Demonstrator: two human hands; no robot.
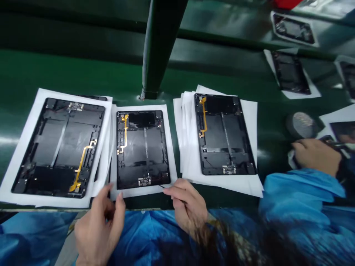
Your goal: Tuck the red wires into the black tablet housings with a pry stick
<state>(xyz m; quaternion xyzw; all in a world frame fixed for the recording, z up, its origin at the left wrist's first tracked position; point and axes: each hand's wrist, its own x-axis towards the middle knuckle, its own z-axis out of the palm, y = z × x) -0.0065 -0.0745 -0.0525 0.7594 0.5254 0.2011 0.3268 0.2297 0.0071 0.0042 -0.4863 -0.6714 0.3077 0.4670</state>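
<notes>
In front of me an opened tablet housing lies on a white paper sheet. An orange flex cable runs along its upper left side, and a small circuit board sits at its bottom edge. My right hand is closed on a thin dark pointed tool, whose tip is at the housing's lower right corner. What kind of tool it is, I cannot make out. My left hand is by the lower left corner, thumb and forefinger apart, with nothing visible between them.
A similar tablet housing lies on paper at left, another housing on stacked sheets at right. A dark green post rises behind the middle one. A co-worker's hand is at far right, near a grey round object. More housings lie beyond.
</notes>
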